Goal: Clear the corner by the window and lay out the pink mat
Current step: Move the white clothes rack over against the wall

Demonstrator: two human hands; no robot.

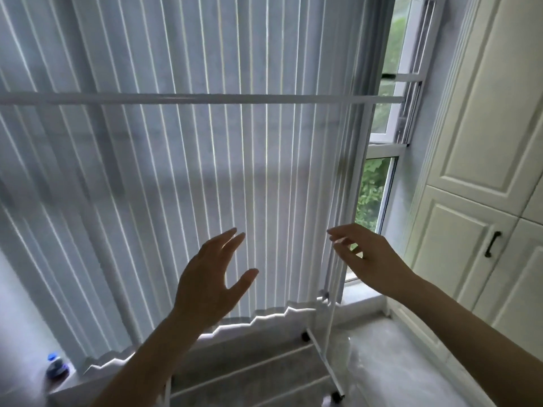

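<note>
Still early: white wheeled rack [335, 218] standing in window corner, not cleared. Pink mat not in view; laying-out not begun. Right hand [367, 257] at 3 o'clock, fingers spread, nearing rack's upright, gripping nothing. Left hand [211, 280] at 6 o'clock, open, empty. Blinds [176, 171] hanging behind; bottle [55, 366] sitting at 8 o'clock; cabinets [484, 142] at 3 o'clock.
</note>
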